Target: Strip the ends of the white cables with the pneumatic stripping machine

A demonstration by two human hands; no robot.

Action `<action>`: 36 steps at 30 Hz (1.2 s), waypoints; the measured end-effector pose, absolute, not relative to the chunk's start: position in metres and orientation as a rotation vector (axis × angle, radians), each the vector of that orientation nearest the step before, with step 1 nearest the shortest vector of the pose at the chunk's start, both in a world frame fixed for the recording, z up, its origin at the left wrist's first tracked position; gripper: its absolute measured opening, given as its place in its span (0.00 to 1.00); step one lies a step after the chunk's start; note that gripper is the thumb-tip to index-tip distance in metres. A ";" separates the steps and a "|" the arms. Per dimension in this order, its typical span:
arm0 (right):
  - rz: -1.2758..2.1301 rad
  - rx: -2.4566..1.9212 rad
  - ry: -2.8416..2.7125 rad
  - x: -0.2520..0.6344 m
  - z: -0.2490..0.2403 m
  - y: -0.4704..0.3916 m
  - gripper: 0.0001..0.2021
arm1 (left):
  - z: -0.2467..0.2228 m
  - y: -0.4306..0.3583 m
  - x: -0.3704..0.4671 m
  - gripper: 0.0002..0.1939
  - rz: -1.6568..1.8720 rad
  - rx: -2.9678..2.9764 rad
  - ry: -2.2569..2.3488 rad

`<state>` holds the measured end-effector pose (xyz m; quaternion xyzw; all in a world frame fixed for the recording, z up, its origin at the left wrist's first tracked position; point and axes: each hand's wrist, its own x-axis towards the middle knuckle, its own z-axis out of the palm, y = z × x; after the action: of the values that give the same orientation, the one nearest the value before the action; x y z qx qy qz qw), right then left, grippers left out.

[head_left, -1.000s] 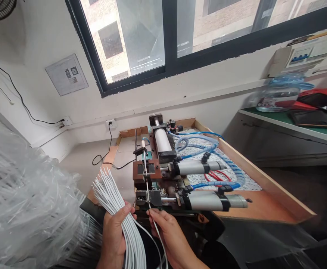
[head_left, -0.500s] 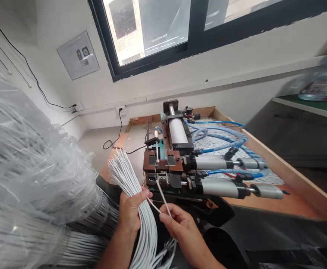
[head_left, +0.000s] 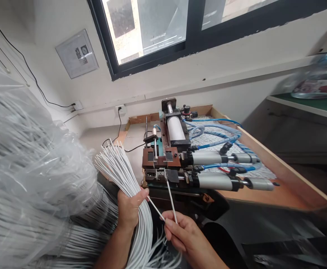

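Observation:
My left hand (head_left: 130,209) is wrapped round a thick bundle of white wires (head_left: 121,168), whose ends fan out up and to the left. One single wire (head_left: 155,207) runs from beside the left thumb to the fingertips of my right hand (head_left: 178,228), which pinch it. A second white wire (head_left: 170,196) rises from the right hand's fingers to the front clamp of a pneumatic machine (head_left: 163,176). Below my hands, the bundle curves down and loose wires hang near the right wrist.
Wires wrapped in clear plastic (head_left: 40,157) fill the left side. Blue hoses (head_left: 222,140) and silver cylinders (head_left: 214,182) extend right of the machine, inside a wooden-edged tray (head_left: 286,175). A green shelf (head_left: 306,106) holds a plastic bottle at right.
My right hand has moved slightly right and down, and the single wire between my hands shows longer. The upper end of the second wire has shifted right along the clamp.

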<state>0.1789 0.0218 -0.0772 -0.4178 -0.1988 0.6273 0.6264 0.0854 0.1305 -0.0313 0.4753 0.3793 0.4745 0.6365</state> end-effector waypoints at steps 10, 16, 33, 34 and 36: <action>0.745 -1.975 -0.883 0.219 -0.132 0.013 0.11 | -0.038 0.114 0.083 0.06 0.896 0.938 0.876; 0.796 -1.240 -0.968 0.200 -0.045 0.055 0.10 | -0.039 0.102 0.085 0.07 0.907 1.038 0.822; 1.178 -0.912 -0.297 0.195 -0.059 0.074 0.12 | -0.041 0.119 0.083 0.08 0.987 0.897 0.975; 1.195 -0.895 -0.278 0.196 -0.059 0.076 0.13 | -0.040 0.119 0.083 0.09 1.002 0.899 0.975; 1.224 -0.866 -0.245 0.197 -0.057 0.078 0.13 | -0.040 0.120 0.085 0.09 1.021 0.910 0.976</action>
<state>0.1967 0.0779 -0.0567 -0.3924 -0.1109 0.5550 0.7251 0.0845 0.1195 -0.0396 0.4032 0.4327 0.4527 0.6673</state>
